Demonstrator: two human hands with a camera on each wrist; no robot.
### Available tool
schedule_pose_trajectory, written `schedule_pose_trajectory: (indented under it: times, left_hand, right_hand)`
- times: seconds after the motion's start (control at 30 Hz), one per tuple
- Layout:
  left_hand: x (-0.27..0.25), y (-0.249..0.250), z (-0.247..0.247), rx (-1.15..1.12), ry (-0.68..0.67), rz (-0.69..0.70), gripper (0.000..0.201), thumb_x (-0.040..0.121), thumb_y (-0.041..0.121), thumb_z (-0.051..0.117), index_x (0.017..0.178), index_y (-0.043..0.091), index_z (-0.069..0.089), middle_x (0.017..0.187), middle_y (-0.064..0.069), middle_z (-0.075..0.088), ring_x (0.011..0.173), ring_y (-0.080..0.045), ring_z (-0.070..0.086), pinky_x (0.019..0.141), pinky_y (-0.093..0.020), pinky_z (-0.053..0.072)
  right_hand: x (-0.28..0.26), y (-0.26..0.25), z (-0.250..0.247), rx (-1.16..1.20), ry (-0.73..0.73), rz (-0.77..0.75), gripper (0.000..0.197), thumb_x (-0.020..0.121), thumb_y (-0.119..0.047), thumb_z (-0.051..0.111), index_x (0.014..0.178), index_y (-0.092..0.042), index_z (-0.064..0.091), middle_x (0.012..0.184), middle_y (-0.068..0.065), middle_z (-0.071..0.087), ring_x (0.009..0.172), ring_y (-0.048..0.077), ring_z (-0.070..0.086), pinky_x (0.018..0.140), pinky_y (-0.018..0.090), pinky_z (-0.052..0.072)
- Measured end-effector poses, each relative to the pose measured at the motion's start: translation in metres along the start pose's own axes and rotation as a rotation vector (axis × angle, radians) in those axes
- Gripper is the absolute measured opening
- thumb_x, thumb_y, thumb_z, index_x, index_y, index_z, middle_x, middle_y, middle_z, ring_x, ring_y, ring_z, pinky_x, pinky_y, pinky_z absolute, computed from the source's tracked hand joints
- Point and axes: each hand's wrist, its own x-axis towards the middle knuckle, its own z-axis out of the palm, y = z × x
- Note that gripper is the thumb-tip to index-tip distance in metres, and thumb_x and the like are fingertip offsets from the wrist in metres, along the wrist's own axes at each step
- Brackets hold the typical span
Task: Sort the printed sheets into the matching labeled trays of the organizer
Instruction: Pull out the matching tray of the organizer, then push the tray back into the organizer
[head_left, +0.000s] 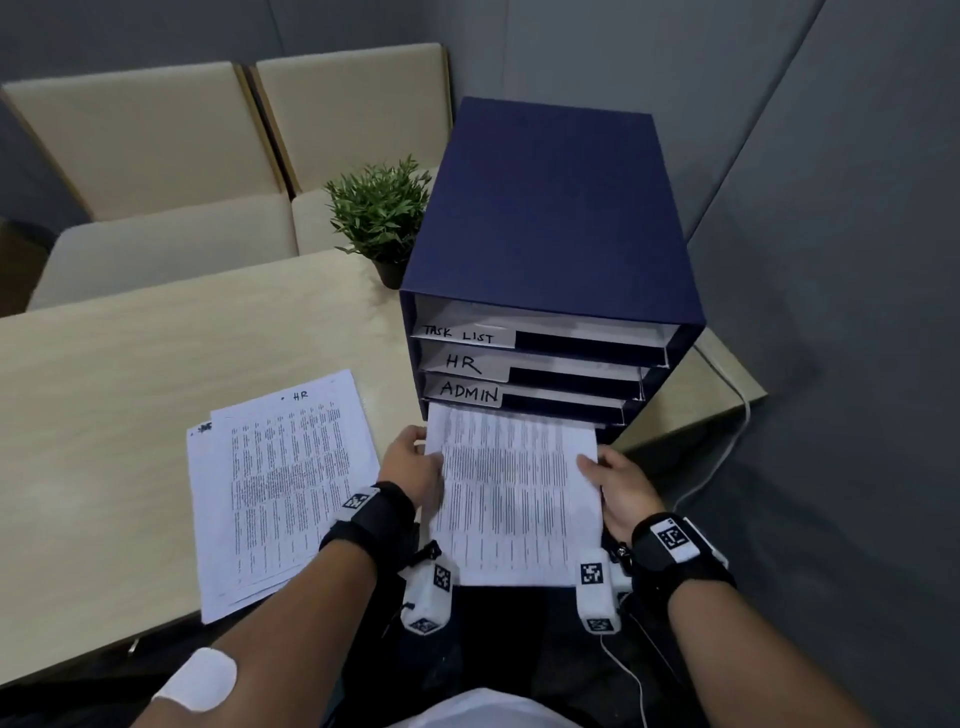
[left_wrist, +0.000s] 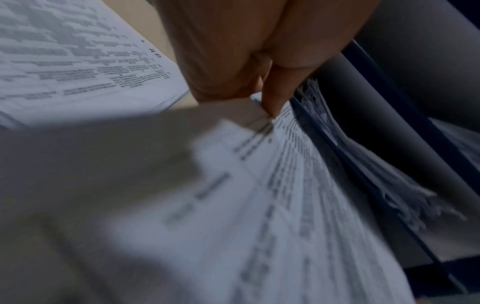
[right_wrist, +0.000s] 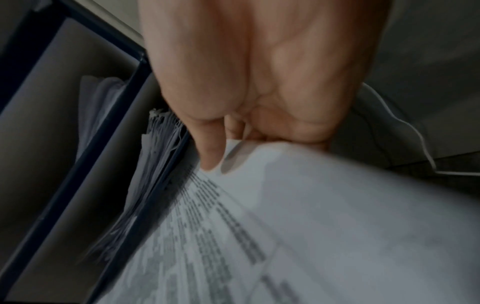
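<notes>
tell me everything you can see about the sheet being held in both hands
The sheet is white paper printed with dense columns of small dark text, unreadable here. The left hand and right hand pinch its side edges. Its far end enters the organizer at the slot below the ADMIN tray; its near end overhangs the table edge.

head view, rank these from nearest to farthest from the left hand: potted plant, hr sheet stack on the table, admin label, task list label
Measured from the left hand:
1. HR sheet stack, just to the hand's left on the table.
2. ADMIN label, just above it on the organizer's third tray.
3. TASK LIST label, top tray, higher up.
4. Potted plant, behind the organizer's left corner.
</notes>
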Motion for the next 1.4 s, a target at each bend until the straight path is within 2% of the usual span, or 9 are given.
schedule_pose_trajectory:
  times: [0.13,0.27,0.4,0.57,0.7,0.83,0.93,1.1,1.4]
  left_hand:
    - [0.011,0.009,0.003,-0.045,0.043,-0.006,0.018,0.089,0.001,0.052,0.107,0.005,0.053,0.075,-0.011,0.063,0.061,-0.025,0.056,0.064,-0.04,0.05]
    - [0.007,0.011,0.004,-0.027,-0.04,-0.043,0.024,0.09,0.0,0.053,0.111,0.01,0.049,0.067,-0.007,0.055,0.049,-0.018,0.049,0.052,-0.026,0.04]
    - [0.01,0.004,0.006,-0.01,-0.087,-0.079,0.036,0.084,-0.011,0.047,0.114,0.009,0.052,0.092,-0.018,0.069,0.069,-0.029,0.061,0.063,-0.033,0.048]
    - [0.021,0.013,0.012,-0.069,0.008,-0.054,0.033,0.085,-0.012,0.043,0.109,0.008,0.051,0.088,-0.017,0.063,0.069,-0.03,0.059,0.062,-0.037,0.048]
    - [0.025,0.019,0.016,-0.103,0.029,-0.041,0.024,0.085,-0.007,0.046,0.097,0.012,0.052,0.092,-0.02,0.062,0.066,-0.029,0.058,0.061,-0.038,0.052]
    - [0.018,0.022,0.01,-0.267,-0.031,-0.113,0.019,0.092,0.003,0.05,0.109,0.011,0.045,0.091,-0.014,0.056,0.067,-0.029,0.059,0.054,-0.035,0.055]
    - [0.014,0.021,0.001,-0.29,-0.03,-0.119,0.025,0.092,0.0,0.051,0.114,0.011,0.044,0.087,-0.014,0.059,0.061,-0.027,0.059,0.053,-0.031,0.05]
    - [0.01,0.008,-0.018,-0.278,-0.003,-0.138,0.03,0.092,-0.006,0.048,0.115,0.012,0.042,0.085,-0.011,0.058,0.062,-0.026,0.057,0.056,-0.03,0.045]
    - [0.015,-0.023,-0.077,-0.13,0.082,-0.093,0.026,0.092,0.001,0.05,0.117,0.009,0.05,0.085,-0.006,0.059,0.07,-0.02,0.054,0.062,-0.028,0.043]
  right_hand:
    - [-0.008,0.006,-0.005,-0.094,-0.116,0.104,0.023,0.098,0.0,0.046,0.115,-0.009,0.058,0.103,0.01,0.068,0.089,0.025,0.065,0.074,0.037,0.052]
    - [0.007,-0.002,-0.002,-0.015,0.06,0.002,0.024,0.097,0.006,0.045,0.112,-0.005,0.059,0.109,0.018,0.066,0.092,0.032,0.064,0.086,0.045,0.052]
    - [0.016,-0.015,0.004,0.088,0.069,-0.033,0.017,0.097,0.001,0.048,0.11,-0.004,0.059,0.114,0.022,0.065,0.102,0.036,0.064,0.092,0.05,0.051]
    - [-0.001,-0.01,-0.003,-0.04,-0.185,0.146,0.018,0.1,-0.015,0.049,0.116,-0.015,0.057,0.094,0.009,0.068,0.062,0.019,0.063,0.054,0.027,0.05]
    - [0.005,-0.007,-0.005,-0.075,-0.116,0.137,0.019,0.101,-0.012,0.045,0.117,-0.014,0.055,0.067,0.007,0.054,0.037,0.009,0.042,0.039,0.018,0.032]
    - [0.016,-0.02,0.006,0.077,-0.028,0.075,0.021,0.101,-0.013,0.047,0.121,-0.017,0.047,0.061,0.003,0.047,0.034,0.006,0.035,0.036,0.017,0.028]
    - [0.025,-0.028,0.019,0.218,0.038,0.095,0.021,0.1,-0.011,0.048,0.116,-0.018,0.037,0.067,0.006,0.054,0.037,0.009,0.045,0.036,0.02,0.033]
    - [0.036,-0.024,0.032,0.36,0.057,0.096,0.008,0.099,-0.005,0.046,0.106,-0.006,0.045,0.092,0.01,0.064,0.067,0.021,0.062,0.041,0.023,0.043]
    - [0.018,-0.01,0.056,0.007,-0.084,0.054,0.009,0.098,-0.01,0.051,0.091,-0.013,0.056,0.081,0.008,0.063,0.061,0.021,0.061,0.047,0.023,0.044]
